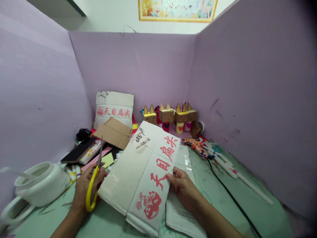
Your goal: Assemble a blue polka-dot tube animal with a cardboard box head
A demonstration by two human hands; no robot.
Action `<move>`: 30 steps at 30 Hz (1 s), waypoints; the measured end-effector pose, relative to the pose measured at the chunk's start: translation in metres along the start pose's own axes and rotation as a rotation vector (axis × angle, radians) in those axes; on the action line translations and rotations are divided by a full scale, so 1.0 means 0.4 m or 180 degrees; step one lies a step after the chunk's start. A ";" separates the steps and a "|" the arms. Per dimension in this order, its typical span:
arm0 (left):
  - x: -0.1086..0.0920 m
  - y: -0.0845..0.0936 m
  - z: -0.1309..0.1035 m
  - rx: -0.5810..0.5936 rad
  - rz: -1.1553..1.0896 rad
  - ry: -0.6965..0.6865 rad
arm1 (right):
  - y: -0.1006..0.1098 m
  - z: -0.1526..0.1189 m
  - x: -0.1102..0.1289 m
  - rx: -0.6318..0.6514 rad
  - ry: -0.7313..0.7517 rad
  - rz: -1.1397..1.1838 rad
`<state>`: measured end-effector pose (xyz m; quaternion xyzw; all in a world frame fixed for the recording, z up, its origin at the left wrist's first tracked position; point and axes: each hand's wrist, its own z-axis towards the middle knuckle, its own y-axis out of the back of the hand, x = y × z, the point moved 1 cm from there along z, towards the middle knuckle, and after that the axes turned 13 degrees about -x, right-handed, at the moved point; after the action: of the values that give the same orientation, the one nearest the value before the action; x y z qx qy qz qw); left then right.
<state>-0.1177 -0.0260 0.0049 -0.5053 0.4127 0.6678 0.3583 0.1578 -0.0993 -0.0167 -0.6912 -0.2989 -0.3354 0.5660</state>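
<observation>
A flattened white cardboard piece (142, 175) with red characters and a red panda print is held up, tilted, in the middle. My right hand (184, 185) pinches its right edge, thumb on the printed face. My left hand (86, 185), at the cardboard's left, is closed round yellow-handled scissors (92, 188), whose blades point upward and look closed. Its fingertips are close to the cardboard's left edge; whether they touch it I cannot tell. Under the right side of the held piece lies another white sheet (182, 211) on the green tabletop (215, 198).
At left stand a white teapot (43, 185), a dark phone-like slab (79, 150) and brown cardboard (115, 132). Small box-headed figures (182, 117) line the back. A patterned glue gun (196, 145), its black cable (232, 198) and white sticks (252, 186) lie at right.
</observation>
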 end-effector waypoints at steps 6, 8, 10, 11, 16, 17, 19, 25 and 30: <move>-0.011 -0.012 -0.017 0.0711 -0.0688 0.0429 | 0.001 -0.002 -0.002 0.0219 0.0135 -0.0079; -0.022 -0.010 -0.026 0.0771 -0.0552 0.0437 | 0.000 -0.002 -0.003 0.0265 0.0145 -0.0087; -0.031 -0.008 -0.033 0.0866 -0.0380 0.0369 | 0.001 0.000 -0.004 0.0306 0.0176 -0.0083; -0.034 -0.007 -0.035 0.0897 -0.0332 0.0321 | 0.002 0.001 -0.005 0.0318 0.0188 -0.0085; -0.031 -0.007 -0.034 0.0891 -0.0375 0.0282 | 0.006 0.002 -0.008 0.0327 0.0210 -0.0145; -0.030 -0.009 -0.034 0.0888 -0.0401 0.0304 | 0.006 0.002 -0.009 0.0328 0.0207 -0.0156; -0.030 -0.011 -0.035 0.0908 -0.0458 0.0321 | 0.005 0.001 -0.009 0.0312 0.0194 -0.0163; -0.028 -0.011 -0.034 0.0933 -0.0537 0.0365 | 0.000 -0.004 -0.005 0.0267 0.0144 -0.0229; -0.029 -0.013 -0.035 0.0871 -0.0515 0.0373 | -0.002 -0.004 -0.003 0.0223 0.0135 -0.0253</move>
<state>-0.1050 -0.0374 0.0131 -0.5214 0.4780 0.5438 0.4516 0.1564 -0.1009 -0.0169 -0.6513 -0.3255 -0.3615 0.5823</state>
